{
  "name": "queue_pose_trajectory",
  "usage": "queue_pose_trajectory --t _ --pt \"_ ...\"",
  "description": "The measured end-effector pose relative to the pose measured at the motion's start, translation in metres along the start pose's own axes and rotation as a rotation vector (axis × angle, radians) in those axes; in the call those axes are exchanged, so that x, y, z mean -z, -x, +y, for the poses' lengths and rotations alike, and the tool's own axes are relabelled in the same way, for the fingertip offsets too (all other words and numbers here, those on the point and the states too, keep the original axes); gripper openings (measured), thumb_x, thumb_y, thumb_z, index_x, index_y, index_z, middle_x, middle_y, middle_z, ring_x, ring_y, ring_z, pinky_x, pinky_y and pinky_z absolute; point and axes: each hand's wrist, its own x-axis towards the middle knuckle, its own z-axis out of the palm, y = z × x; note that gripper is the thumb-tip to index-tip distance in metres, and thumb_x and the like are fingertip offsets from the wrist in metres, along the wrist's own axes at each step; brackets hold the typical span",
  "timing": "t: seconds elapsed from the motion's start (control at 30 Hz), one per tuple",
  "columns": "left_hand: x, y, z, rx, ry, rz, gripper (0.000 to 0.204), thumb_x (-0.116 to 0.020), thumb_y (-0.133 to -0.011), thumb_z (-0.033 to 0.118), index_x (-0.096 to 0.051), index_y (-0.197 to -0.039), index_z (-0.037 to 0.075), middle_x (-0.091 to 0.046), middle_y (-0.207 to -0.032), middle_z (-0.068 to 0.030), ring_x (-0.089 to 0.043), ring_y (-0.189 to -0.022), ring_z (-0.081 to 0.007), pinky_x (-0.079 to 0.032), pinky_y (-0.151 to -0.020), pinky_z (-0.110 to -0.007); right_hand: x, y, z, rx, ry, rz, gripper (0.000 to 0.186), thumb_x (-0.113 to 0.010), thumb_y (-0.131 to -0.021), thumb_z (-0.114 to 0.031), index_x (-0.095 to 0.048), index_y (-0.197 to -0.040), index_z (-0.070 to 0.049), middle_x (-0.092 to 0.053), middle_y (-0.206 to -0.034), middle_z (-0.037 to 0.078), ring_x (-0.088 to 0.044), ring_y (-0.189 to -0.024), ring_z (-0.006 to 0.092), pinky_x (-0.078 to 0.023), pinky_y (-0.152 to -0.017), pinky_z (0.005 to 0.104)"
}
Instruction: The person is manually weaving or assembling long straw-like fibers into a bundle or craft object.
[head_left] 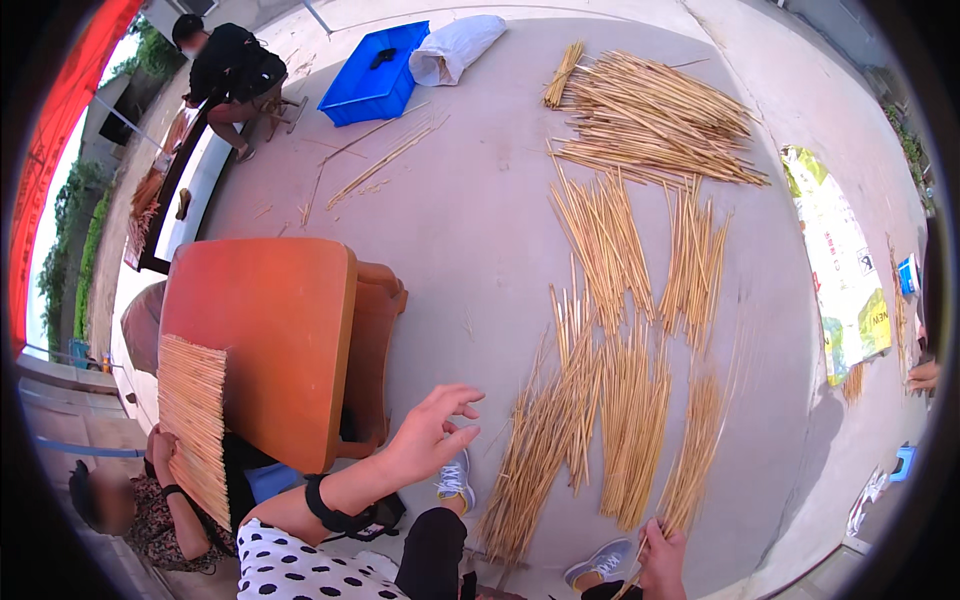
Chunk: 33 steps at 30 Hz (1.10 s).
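Observation:
My left hand (435, 430) is raised above the floor near the table. Its fingers are spread and hold nothing. Low on the right, my right hand (662, 560) is closed on dry stalks at the near end of a thin bundle (690, 455). A stalk sticks out below that hand. Beside this bundle lie a yellowish sheaf (632, 430) and a looser, browner pile of stalks (540, 450). Two more sheaves, one on the left (605, 240) and one on the right (694, 260), lie farther away on the floor.
A large stalk heap (655, 115) lies at the back, beside a small tied bundle (564, 75). An orange table (255, 340) stands left, where a person holds a stalk mat (195, 420). Farther off are a blue crate (372, 75), a white sack (458, 50) and another seated person (235, 75).

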Motion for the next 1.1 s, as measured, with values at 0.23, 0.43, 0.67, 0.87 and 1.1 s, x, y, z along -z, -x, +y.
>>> queue_pose_trajectory --t 0.23,0.43,0.67,0.87,1.1 --pt "0.191 0.081 0.105 0.218 0.008 0.134 0.042 -0.06 -0.077 0.01 -0.049 -0.116 0.002 -0.049 -0.112 -0.0168 -0.061 -0.085 -0.021 -0.05 -0.069 -0.03 -0.094 0.19 -0.225 0.009 -0.019 -0.03 0.014 -0.052 -0.088 -0.016 -0.05 -0.079 -0.006 -0.047 -0.055 0.001 -0.034 -0.037 0.0057 -0.024 -0.034 0.0203" --pt "0.35 -0.102 0.188 0.173 0.0 0.213 0.053 -0.06 -0.075 0.012 -0.042 -0.124 0.003 -0.049 -0.108 -0.0201 -0.06 -0.081 -0.0241 -0.048 -0.075 -0.035 -0.255 0.234 -0.48 0.19 -0.022 0.0 0.011 -0.053 -0.087 -0.013 -0.051 -0.091 -0.004 -0.05 -0.06 0.003 -0.035 -0.041 0.0047 -0.026 -0.037 0.0186" --pt "0.543 -0.46 0.201 0.187 0.028 0.462 0.073 -0.063 -0.075 0.016 -0.026 -0.136 0.006 -0.042 -0.122 -0.024 -0.056 -0.094 -0.0287 -0.047 -0.08 -0.035 -0.417 0.102 -0.78 0.482 0.079 -0.023 0.012 -0.056 -0.087 -0.017 -0.051 -0.09 -0.006 -0.051 -0.062 0.0 -0.035 -0.042 0.0028 -0.026 -0.037 0.0168" --pt "0.759 -0.725 0.237 0.366 0.558 0.467 0.071 -0.059 -0.081 0.018 -0.019 -0.14 0.015 -0.029 -0.137 -0.0212 -0.046 -0.111 -0.0276 -0.046 -0.08 -0.037 -0.654 -0.063 -1.008 0.456 -0.028 0.043 0.014 -0.056 -0.087 -0.02 -0.051 -0.09 -0.007 -0.048 -0.061 -0.002 -0.036 -0.042 0.0026 -0.026 -0.036 0.0165" --pt "0.998 -1.052 0.211 0.442 0.788 0.438 0.071 -0.059 -0.081 0.02 -0.019 -0.14 0.016 -0.025 -0.139 -0.0216 -0.04 -0.117 -0.0295 -0.044 -0.083 -0.04 -0.945 -0.186 -1.238 0.443 0.132 0.109 0.009 -0.054 -0.088 -0.015 -0.052 -0.087 -0.006 -0.048 -0.059 -0.001 -0.034 -0.041 0.0025 -0.023 -0.036 0.0168"
